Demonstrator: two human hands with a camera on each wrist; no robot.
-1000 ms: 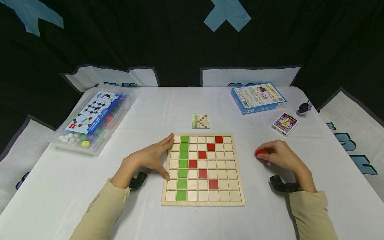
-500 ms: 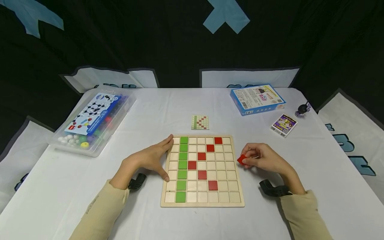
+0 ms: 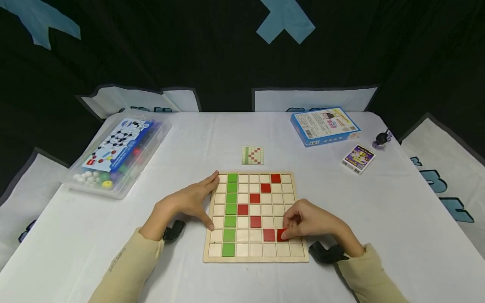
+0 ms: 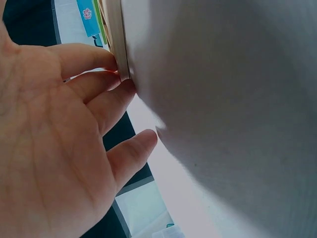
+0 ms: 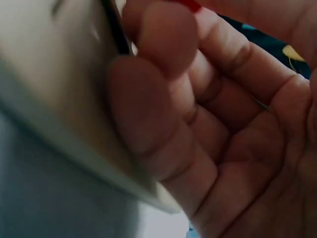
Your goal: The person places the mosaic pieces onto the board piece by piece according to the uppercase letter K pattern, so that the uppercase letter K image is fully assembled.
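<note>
A wooden grid board (image 3: 255,259) lies on the white table, with a column of green tiles (image 3: 230,221) and several red tiles in slanting lines. Spread fingers and thumb of my left hand (image 3: 185,203) rest against its left edge; in the left wrist view the fingertips touch the board's side (image 4: 117,39). My right hand (image 3: 314,219) pinches a red square tile (image 3: 280,236) over the second row from the bottom, just right of another red tile (image 3: 269,235). Whether the pinched tile is seated in its cell, I cannot tell. The right wrist view shows only a sliver of red (image 5: 190,5) past the curled fingers.
Beyond the board lies a small pattern card (image 3: 252,155). A clear plastic case (image 3: 121,191) of coloured balls stands at the left. At the back right are a blue box (image 3: 326,126), a purple card pack (image 3: 358,159) and a small dark object (image 3: 382,139).
My right hand has come left from the bare table beside the board with the red tile, and is now over the board's lower right. My left hand has stayed at the board's edge.
</note>
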